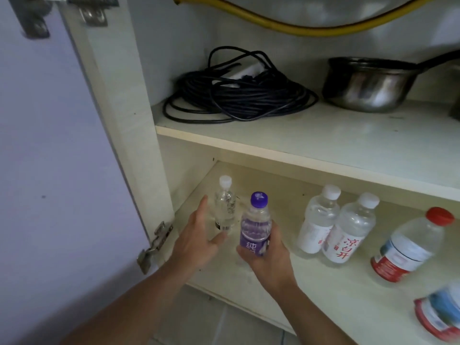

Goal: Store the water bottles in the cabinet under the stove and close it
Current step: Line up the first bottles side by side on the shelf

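Holding upright over the lower cabinet shelf (336, 295): clear plastic water bottle with purple cap and purple label (255, 226) | right hand (268, 257) wrapped round its base | left hand (199, 242) spread, fingers relaxed, beside a white-capped clear bottle (225, 205).

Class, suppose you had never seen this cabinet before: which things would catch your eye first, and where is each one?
First, the purple-capped bottle gripped by the right hand at the lower shelf's front, with the open left hand beside a small clear bottle. Next, the black cable coil and steel saucepan on the upper shelf.
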